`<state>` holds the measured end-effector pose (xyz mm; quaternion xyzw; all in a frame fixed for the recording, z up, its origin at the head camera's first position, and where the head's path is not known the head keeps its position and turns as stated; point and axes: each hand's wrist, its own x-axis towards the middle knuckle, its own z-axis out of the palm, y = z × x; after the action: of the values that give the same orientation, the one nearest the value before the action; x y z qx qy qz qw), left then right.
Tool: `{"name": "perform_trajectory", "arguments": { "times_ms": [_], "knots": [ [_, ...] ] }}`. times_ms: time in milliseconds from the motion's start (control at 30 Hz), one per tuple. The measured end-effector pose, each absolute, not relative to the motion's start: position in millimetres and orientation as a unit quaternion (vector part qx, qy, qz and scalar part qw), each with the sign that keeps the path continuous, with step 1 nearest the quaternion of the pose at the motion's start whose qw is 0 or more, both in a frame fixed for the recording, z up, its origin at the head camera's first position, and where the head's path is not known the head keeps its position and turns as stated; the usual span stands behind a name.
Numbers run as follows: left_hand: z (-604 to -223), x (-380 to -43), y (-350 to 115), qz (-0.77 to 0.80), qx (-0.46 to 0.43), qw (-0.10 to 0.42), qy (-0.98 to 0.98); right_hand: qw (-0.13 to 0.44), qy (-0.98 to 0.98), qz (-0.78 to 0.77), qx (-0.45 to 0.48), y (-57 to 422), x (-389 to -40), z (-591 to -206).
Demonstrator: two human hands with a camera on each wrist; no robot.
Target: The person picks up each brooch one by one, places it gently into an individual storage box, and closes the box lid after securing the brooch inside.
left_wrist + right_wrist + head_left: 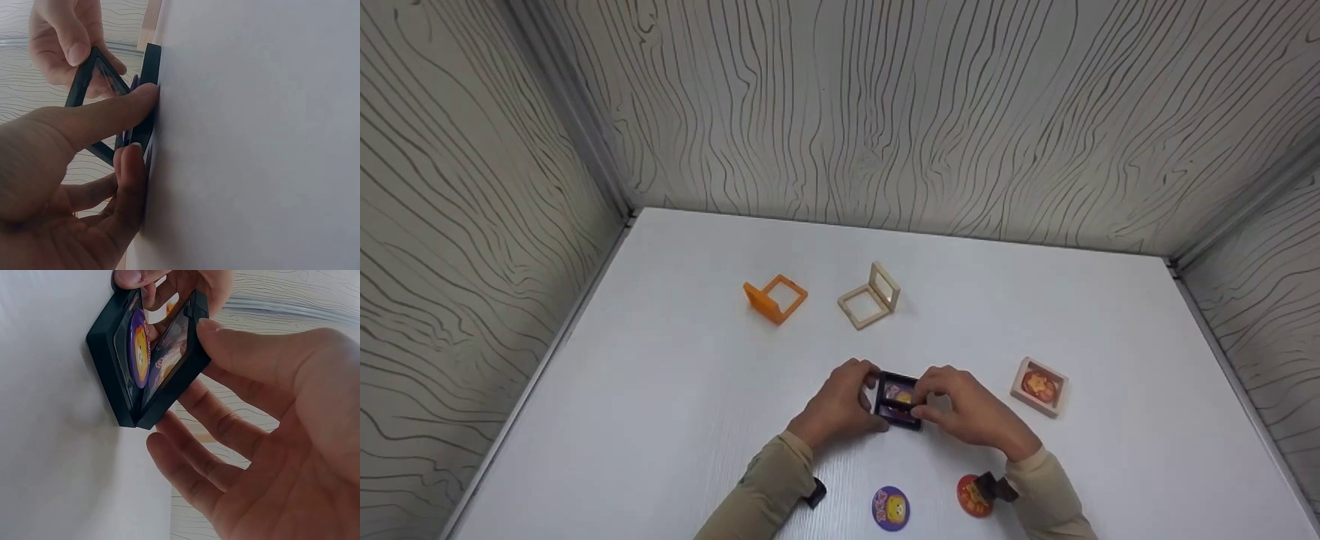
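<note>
A black hinged display frame stands partly open between both hands. My left hand grips its lower half, thumb and fingers at opposite edges, close against the table. The right hand pinches the raised half between thumb and fingers, as the right wrist view shows. Inside, a round purple badge with a yellow cartoon face lies on the clear film of the lower half. Clear film also spans the tilted upper half, and the badge is mirrored in it.
Behind the hands stand an opened orange frame and an opened beige frame. To the right lies a closed pale frame holding a red badge. A purple badge and a red badge lie in front, near the sleeves.
</note>
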<state>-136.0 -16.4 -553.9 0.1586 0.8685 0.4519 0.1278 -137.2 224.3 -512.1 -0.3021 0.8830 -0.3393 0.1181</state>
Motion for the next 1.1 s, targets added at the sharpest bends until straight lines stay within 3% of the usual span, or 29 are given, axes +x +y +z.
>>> {"name": "perform_trajectory", "arguments": {
  "times_ms": [1100],
  "knots": [
    [-557, -145, -24, 0.485, 0.183, 0.184, 0.835, 0.093, 0.917, -0.278, -0.27, 211, -129, -525]
  ]
}}
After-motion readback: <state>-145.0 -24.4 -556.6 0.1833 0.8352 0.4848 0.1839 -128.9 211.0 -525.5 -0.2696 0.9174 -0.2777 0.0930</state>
